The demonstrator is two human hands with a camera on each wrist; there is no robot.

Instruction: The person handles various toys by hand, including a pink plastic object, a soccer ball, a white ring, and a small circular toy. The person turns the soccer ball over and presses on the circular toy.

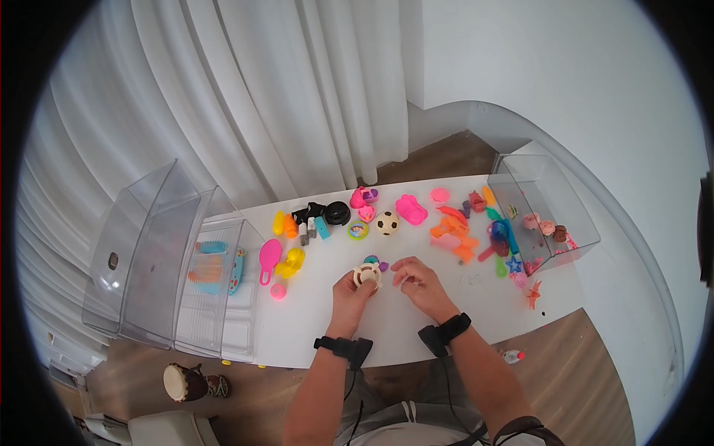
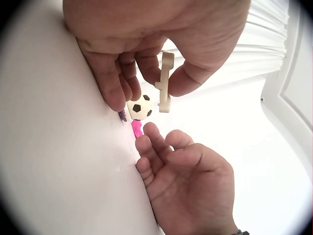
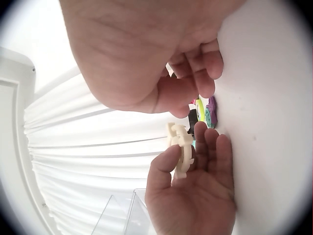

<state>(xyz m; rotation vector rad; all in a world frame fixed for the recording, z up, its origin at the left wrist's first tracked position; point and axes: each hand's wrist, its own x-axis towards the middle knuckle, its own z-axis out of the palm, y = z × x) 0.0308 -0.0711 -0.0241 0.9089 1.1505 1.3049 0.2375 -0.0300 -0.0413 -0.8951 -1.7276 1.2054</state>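
Note:
My left hand (image 1: 348,297) pinches a cream-coloured plastic ring (image 1: 367,276) with small knobs around its rim, between thumb and fingers. Edge-on in the left wrist view, the same ring (image 2: 165,81) looks thin and stands upright. My right hand (image 1: 424,288) is just to the right, holding nothing, its fingers loosely bent with the palm toward the ring. On the table beyond both hands lies a small purple and teal toy (image 1: 383,265), partly covered by the ring and left hand in the head view. A toy soccer ball (image 1: 387,223) sits farther back.
Along the table's back lie a black round toy (image 1: 337,213), a pink boat-shaped tray (image 1: 411,210) and orange pieces (image 1: 454,232). A pink hand mirror shape (image 1: 270,256) lies left. Clear bins stand at the left (image 1: 152,260) and right (image 1: 573,215), with toys inside.

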